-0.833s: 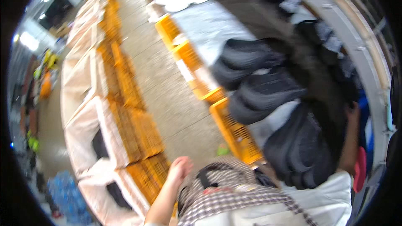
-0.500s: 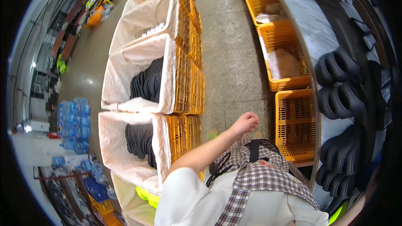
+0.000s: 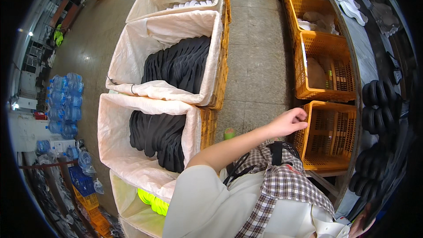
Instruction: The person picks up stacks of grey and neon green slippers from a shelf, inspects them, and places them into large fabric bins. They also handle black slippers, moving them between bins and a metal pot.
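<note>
My left hand (image 3: 290, 122) reaches across my body above the near orange basket's left side. Its fingers are loosely bent, the thumb stands apart, and nothing shows between them. That orange plastic basket (image 3: 332, 164) has slotted walls. At the lower right edge, part of my right hand (image 3: 362, 224) shows beside the table; its fingers are dark and cut off. Beside it on the table lie black curved pieces (image 3: 372, 165) in stacked bunches. To my left, a bin with a pale liner (image 3: 116, 136) holds a heap of flat black pieces (image 3: 154, 134).
More lined bins (image 3: 132, 39) run ahead in a row on the left, one with black pieces. Neon yellow pieces (image 3: 152, 202) lie in the bin nearest me. White sole-shaped pieces (image 3: 350, 6) rest on the long table. Water bottles (image 3: 66, 101) stand at far left; tiled floor (image 3: 260, 53) lies between the rows.
My left hand has moved right, toward the near orange basket. The view has shifted, and more of the black pieces in the bins shows. My right hand now partly shows at the lower right.
</note>
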### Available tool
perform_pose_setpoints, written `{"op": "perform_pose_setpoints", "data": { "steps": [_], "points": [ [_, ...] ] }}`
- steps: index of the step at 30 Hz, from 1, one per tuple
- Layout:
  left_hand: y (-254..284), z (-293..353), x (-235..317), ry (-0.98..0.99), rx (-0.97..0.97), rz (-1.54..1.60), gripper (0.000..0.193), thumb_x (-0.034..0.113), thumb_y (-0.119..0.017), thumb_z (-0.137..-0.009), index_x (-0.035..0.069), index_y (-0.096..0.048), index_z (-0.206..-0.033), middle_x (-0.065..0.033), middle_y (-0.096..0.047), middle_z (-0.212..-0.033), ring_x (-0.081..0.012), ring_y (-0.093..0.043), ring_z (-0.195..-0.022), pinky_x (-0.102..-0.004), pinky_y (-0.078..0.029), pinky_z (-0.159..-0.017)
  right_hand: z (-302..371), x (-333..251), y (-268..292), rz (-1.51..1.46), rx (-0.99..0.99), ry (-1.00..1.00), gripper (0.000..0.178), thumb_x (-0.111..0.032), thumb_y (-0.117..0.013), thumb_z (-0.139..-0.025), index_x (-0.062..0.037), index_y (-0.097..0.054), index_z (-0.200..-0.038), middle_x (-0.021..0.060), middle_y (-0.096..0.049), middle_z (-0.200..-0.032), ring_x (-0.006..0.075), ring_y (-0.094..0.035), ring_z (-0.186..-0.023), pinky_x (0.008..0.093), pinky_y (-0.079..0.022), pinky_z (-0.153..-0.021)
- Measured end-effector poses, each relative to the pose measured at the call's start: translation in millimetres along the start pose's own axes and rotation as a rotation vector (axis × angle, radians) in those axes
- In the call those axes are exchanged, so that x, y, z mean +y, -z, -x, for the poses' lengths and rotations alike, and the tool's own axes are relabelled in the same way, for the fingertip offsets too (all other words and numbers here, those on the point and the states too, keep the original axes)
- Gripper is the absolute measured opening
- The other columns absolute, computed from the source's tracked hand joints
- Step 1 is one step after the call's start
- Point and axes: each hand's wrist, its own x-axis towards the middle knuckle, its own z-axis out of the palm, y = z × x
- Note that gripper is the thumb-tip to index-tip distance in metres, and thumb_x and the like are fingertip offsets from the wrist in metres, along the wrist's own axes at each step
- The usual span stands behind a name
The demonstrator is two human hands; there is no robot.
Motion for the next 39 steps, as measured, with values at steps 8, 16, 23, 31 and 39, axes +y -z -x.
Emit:
{"op": "perform_pose_setpoints", "data": {
  "steps": [8, 16, 23, 31, 39],
  "points": [
    [-21.5, 9.7, 93.1, -0.428, 0.041, 0.33, 0.076, 0.024, -0.067, -0.085, 0.002, -0.021, -0.141, -0.0177, -0.027, -0.144, -0.0272, -0.034, -0.131, -0.0365, -0.042, -0.097, 67.0, 59.2, -157.7, 0.402, -0.621, 0.172, 0.096, -0.019, -0.059, -0.054, -0.0062, -0.029, -0.144, 0.016, -0.035, -0.143, 0.0307, -0.041, -0.126, 0.0398, -0.035, -0.105],
    [30.4, -5.9, 103.4, -0.385, 0.115, 0.899, 0.052, 0.018, -0.061, -0.09, 0.007, -0.036, -0.134, -0.0102, -0.048, -0.13, -0.0245, -0.051, -0.115, -0.0418, -0.044, -0.098, 82.3, 105.6, -237.8, 0.584, -1.113, 0.67, 0.076, -0.032, -0.073, -0.076, -0.0027, -0.032, -0.134, 0.0175, -0.041, -0.12, 0.0297, -0.042, -0.115, 0.0392, -0.033, -0.1],
    [35.4, -14.5, 66.3, -0.397, -0.051, 0.848, 0.055, 0.03, -0.056, -0.092, 0.008, -0.034, -0.137, -0.0081, -0.047, -0.132, -0.0244, -0.049, -0.118, -0.0419, -0.041, -0.1, 75.8, 101.2, -270.8, 0.335, -1.073, 0.01, 0.078, -0.021, -0.064, -0.086, -0.0014, -0.017, -0.144, 0.0173, -0.038, -0.134, 0.0249, -0.038, -0.125, 0.0371, -0.03, -0.105],
    [41.9, -23.8, 38.0, -0.122, -0.108, 0.957, 0.062, 0.041, -0.062, -0.086, 0.002, -0.042, -0.13, -0.0102, -0.054, -0.125, -0.0242, -0.055, -0.111, -0.0376, -0.047, -0.095, 91.6, 109.3, -279.9, -0.053, -1.007, -0.439, 0.085, -0.02, -0.065, -0.085, 0.0021, -0.009, -0.145, 0.0201, -0.03, -0.142, 0.0253, -0.034, -0.13, 0.0345, -0.029, -0.107],
    [17.7, -30.3, 38.8, -0.079, -0.089, 0.905, 0.065, 0.047, -0.059, -0.087, 0.001, -0.044, -0.129, -0.0112, -0.054, -0.125, -0.023, -0.054, -0.112, -0.0374, -0.045, -0.097, 77.3, 109.2, -270.4, 0.071, -0.981, -0.437, 0.082, -0.027, -0.061, -0.088, 0.0022, -0.01, -0.145, 0.0226, -0.031, -0.14, 0.0269, -0.036, -0.129, 0.0358, -0.032, -0.106]
  ]
}}
